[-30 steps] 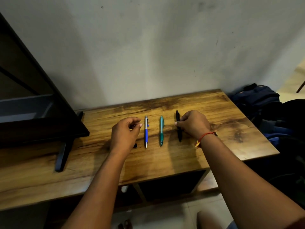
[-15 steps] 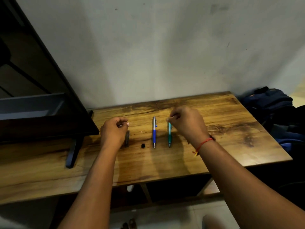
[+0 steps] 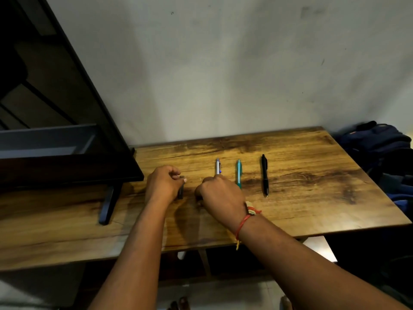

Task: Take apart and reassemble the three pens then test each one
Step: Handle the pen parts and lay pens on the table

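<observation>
Right now your three pens lie side by side on the wooden table (image 3: 312, 198), each with its long axis running from you toward the wall: the blue-and-white pen (image 3: 218, 167), the teal pen (image 3: 238, 173) just beside it, and the black pen (image 3: 264, 175) furthest to your right, apart from the others. Your right hand (image 3: 220, 198) is curled down over the near end of the blue-and-white pen, knuckles up, fingers drawn together; whether they are pinched on the pen or on something small beneath, you cannot tell. Your left hand (image 3: 163, 184) sits to the left of the pens, fingers closed around a small dark piece (image 3: 181, 191) that stands roughly upright on the table. The blue-and-white pen is nearest both hands, so it looks like the one in hand. A dark stand (image 3: 107, 206) rests at your far left.
</observation>
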